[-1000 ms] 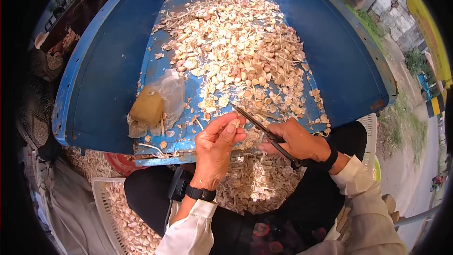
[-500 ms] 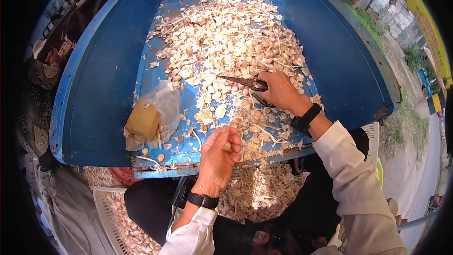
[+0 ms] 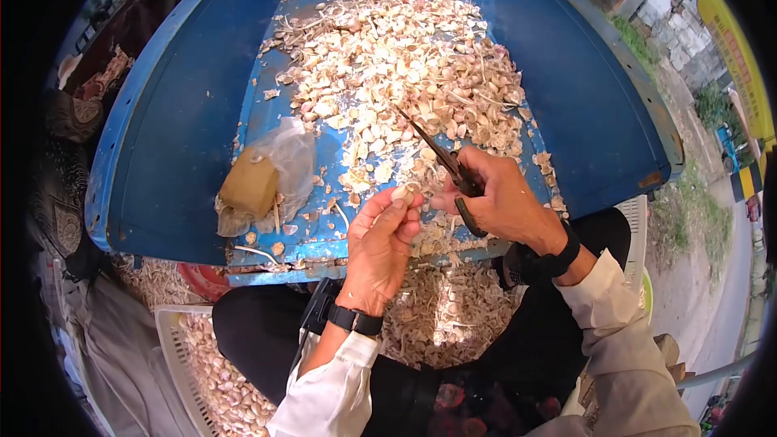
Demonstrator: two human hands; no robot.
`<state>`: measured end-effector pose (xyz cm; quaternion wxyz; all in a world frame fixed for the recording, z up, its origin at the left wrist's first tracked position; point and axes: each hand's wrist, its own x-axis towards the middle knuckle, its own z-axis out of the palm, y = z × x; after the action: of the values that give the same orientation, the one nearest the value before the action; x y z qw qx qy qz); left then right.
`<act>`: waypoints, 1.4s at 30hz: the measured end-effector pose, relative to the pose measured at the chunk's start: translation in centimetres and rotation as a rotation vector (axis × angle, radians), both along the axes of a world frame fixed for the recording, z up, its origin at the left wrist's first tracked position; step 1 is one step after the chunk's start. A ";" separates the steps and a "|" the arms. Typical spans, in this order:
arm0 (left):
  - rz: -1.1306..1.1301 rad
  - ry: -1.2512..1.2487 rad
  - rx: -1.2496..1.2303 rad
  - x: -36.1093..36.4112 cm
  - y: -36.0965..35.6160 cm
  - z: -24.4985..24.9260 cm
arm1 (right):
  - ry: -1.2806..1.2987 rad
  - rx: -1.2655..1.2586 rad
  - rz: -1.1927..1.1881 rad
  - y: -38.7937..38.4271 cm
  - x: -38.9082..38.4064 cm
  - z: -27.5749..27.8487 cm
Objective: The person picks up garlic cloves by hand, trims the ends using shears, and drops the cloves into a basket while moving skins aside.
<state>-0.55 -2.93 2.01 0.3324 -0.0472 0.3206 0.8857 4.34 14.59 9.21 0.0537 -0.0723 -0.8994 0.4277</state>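
Note:
My left hand (image 3: pixel 380 243) pinches a pale garlic clove (image 3: pixel 402 193) between thumb and fingers, just over the front edge of the blue truck bed. Beside it on the right, my right hand (image 3: pixel 506 198) is closed round the dark handles of a pair of scissors (image 3: pixel 443 154). The scissor blades point up and left over the garlic, and the right fingertips come close to the clove. A broad heap of garlic cloves (image 3: pixel 405 65) with loose skins and dry stems spreads over the bed beyond both hands.
Left of my hands lies a yellowish block (image 3: pixel 249 184) with a clear plastic bag (image 3: pixel 291 162). High blue side walls (image 3: pixel 583 73) flank the bed. A white crate (image 3: pixel 174 340) of cloves stands at lower left. Garlic skins (image 3: pixel 449 324) pile up between my legs.
My left hand has risen, bringing the clove into view at its fingertips. The right hand has moved down and turned, so the scissors now point more steeply upward.

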 end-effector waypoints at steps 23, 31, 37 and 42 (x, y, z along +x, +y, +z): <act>0.198 -0.028 0.157 0.5 -0.6 -0.2 | -0.256 -0.005 0.115 0.6 0.7 -2.5; 0.093 -0.172 0.285 -0.8 -1.0 -0.5 | 0.114 0.482 -0.067 3.3 -11.8 -7.0; 0.041 -0.054 -0.062 -1.0 -0.3 -0.7 | 0.017 0.211 -0.023 4.7 -12.1 -5.7; -0.011 0.123 -0.200 -1.3 0.8 0.5 | -0.053 -0.130 0.369 2.3 -7.4 -1.4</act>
<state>-1.87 -2.17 2.50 0.3106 -0.0237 0.4274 0.8487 -3.11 16.91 7.82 -0.0543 0.0793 -0.8690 0.4855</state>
